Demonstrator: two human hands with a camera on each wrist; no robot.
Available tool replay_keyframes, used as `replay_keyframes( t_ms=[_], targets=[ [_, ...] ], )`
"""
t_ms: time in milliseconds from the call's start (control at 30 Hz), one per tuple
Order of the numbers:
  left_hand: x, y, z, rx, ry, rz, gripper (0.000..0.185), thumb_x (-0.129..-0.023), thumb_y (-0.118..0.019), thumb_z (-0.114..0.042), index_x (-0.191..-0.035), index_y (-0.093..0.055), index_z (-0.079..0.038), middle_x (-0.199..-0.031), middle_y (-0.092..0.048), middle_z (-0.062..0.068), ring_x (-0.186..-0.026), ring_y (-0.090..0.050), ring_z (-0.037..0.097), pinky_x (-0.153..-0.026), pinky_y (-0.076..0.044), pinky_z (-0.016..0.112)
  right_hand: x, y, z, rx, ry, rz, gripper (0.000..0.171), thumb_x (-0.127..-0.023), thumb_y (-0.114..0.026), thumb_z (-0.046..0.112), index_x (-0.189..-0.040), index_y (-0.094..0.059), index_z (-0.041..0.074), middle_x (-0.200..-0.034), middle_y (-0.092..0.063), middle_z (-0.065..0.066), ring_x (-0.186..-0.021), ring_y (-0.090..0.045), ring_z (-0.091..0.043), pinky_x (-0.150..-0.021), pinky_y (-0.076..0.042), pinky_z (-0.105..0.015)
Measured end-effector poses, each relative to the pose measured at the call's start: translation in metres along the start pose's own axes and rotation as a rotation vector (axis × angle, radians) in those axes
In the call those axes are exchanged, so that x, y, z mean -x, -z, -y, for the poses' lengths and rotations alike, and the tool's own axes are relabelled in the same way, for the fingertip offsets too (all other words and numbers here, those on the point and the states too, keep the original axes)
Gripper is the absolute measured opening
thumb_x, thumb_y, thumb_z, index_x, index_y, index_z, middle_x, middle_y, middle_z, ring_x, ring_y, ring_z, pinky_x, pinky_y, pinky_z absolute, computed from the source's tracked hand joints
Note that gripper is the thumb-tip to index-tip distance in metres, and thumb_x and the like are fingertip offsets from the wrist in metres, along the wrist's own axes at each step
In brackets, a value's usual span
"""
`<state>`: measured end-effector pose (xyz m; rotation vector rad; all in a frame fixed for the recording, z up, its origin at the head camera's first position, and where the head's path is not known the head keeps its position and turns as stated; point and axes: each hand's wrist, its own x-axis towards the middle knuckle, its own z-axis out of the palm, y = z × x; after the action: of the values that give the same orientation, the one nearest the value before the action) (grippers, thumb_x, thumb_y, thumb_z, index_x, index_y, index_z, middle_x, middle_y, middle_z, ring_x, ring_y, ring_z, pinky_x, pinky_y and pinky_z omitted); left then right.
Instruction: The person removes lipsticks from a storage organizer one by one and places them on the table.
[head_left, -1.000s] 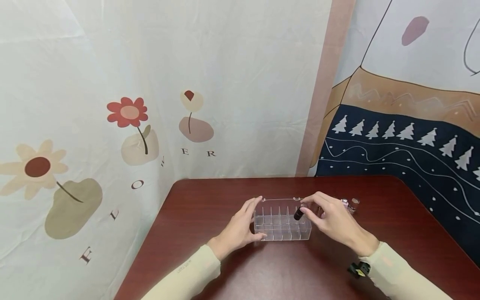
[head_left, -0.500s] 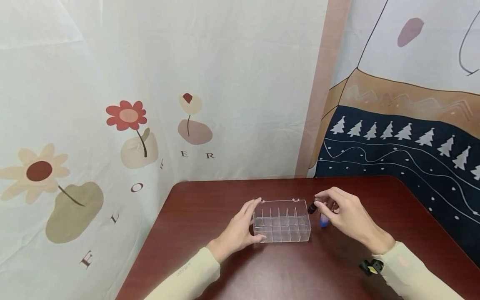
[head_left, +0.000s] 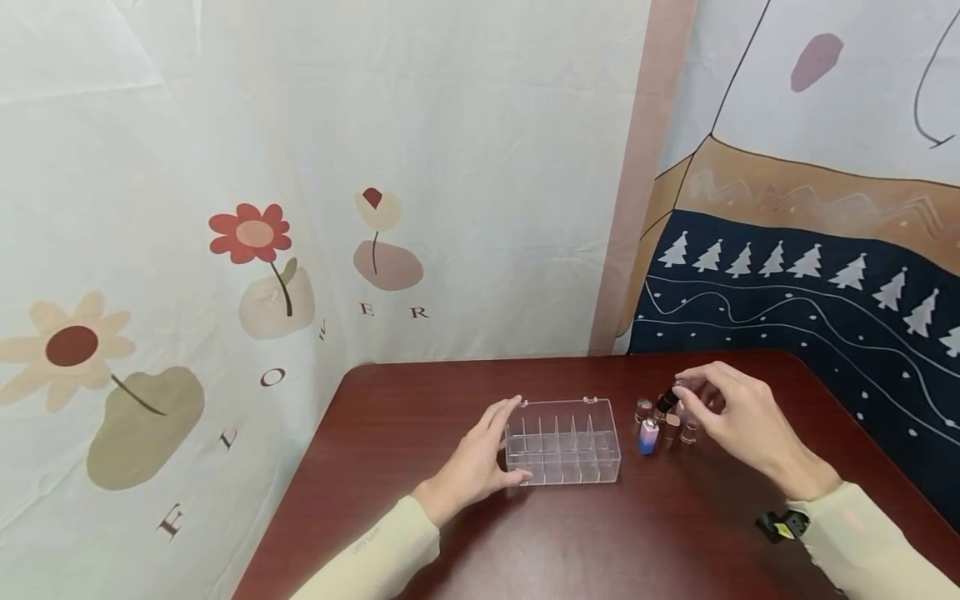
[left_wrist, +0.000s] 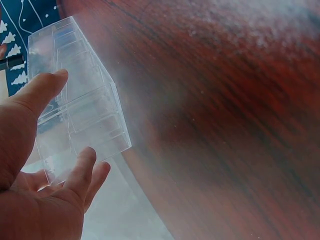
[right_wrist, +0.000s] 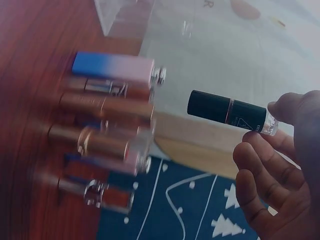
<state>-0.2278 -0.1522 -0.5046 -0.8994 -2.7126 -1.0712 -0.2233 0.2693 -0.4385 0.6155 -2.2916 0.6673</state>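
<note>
A clear plastic organizer box (head_left: pixel 564 457), divided into small compartments, stands on the table. My left hand (head_left: pixel 474 454) grips its left end, thumb at the front and fingers at the back; the left wrist view shows the same hold on the organizer (left_wrist: pixel 85 95). Between thumb and fingertips, my right hand (head_left: pixel 750 421) pinches a black lipstick tube (right_wrist: pixel 225 111) by its clear end. In the head view this lipstick (head_left: pixel 666 401) is tilted above a group of upright lipsticks. A pink-and-blue lipstick (head_left: pixel 648 437) stands at the front of that group, to the right of the organizer.
Several other lipstick tubes, among them a rose-gold one (head_left: pixel 672 430) and a dark-capped one (head_left: pixel 643 410), stand close together. The dark red table (head_left: pixel 420 400) backs onto a flower-printed cloth (head_left: pixel 480 167), with a tree-patterned cloth (head_left: pixel 750 308) on the right.
My right hand has moved from over the organizer's right side rightward to the lipstick group, still pinching the black lipstick. The group has come into view. My left hand keeps its hold.
</note>
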Motion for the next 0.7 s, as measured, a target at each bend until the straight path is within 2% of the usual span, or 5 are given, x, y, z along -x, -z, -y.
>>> replay_keyframes(
  t_ms=[267, 700],
  targets=[
    [0.000, 0.000, -0.001, 0.004, 0.010, 0.003, 0.120, -0.087, -0.105, -0.010, -0.182, -0.032, -0.007, -0.181, -0.043, 0.019, -0.150, -0.068, 0.046, -0.111, -0.072, 0.039, 0.007, 0.015, -0.019, 0.043, -0.031, -0.023, 0.034, -0.086, -0.099, 0.001, -0.115, -0.084, 0.011, -0.096, -0.079, 0.001, -0.076, -0.062, -0.003, -0.071, -0.052, -0.002],
    [-0.002, -0.001, -0.001, 0.005, -0.010, -0.015, 0.119, -0.085, -0.105, -0.006, -0.180, -0.034, -0.006, -0.179, -0.045, 0.020, -0.149, -0.068, 0.046, -0.110, -0.072, 0.043, 0.021, 0.029, -0.047, 0.112, -0.115, 0.015, 0.030, -0.089, -0.098, 0.006, -0.115, -0.084, 0.013, -0.097, -0.080, -0.002, -0.078, -0.061, 0.000, -0.070, -0.046, -0.002]
  ],
)
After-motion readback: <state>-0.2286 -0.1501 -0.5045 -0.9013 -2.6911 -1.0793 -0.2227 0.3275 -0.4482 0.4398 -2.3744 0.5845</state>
